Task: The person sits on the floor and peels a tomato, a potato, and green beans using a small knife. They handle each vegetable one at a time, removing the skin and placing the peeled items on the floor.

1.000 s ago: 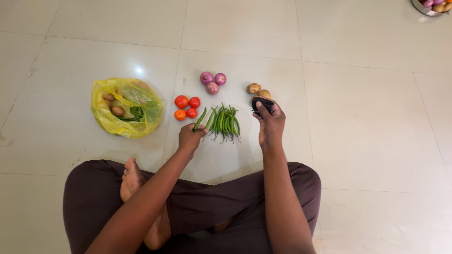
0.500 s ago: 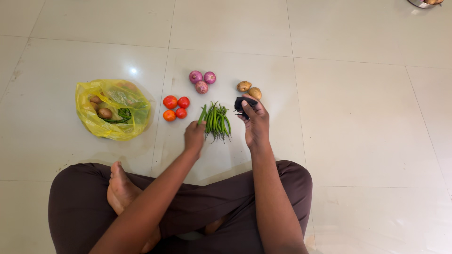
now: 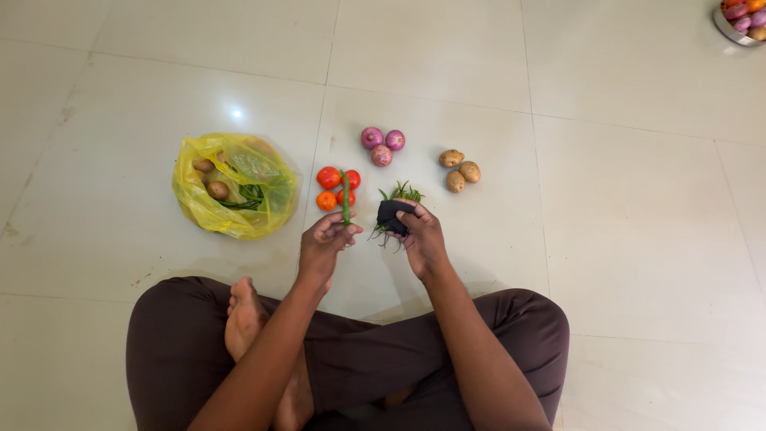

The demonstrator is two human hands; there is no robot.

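I sit cross-legged on a pale tiled floor. My left hand (image 3: pixel 325 242) pinches a long green chilli (image 3: pixel 345 198) upright by its lower end. My right hand (image 3: pixel 420 236) holds a small black cloth (image 3: pixel 391 215) over the pile of green chillies (image 3: pixel 399 195), hiding most of it. Beyond my hands lie several red tomatoes (image 3: pixel 335 185), three purple onions (image 3: pixel 381 144) and three potatoes (image 3: pixel 459 170).
A crumpled yellow plastic bag (image 3: pixel 231 187) with potatoes and green chillies inside lies to the left. A metal bowl (image 3: pixel 738 20) of mixed vegetables shows at the top right corner. My dark-trousered legs and a bare foot (image 3: pixel 241 319) fill the near floor.
My left hand has lifted one chilli upright, away from the pile. My right hand has moved left with the black cloth, from beside the potatoes to over the chilli pile.
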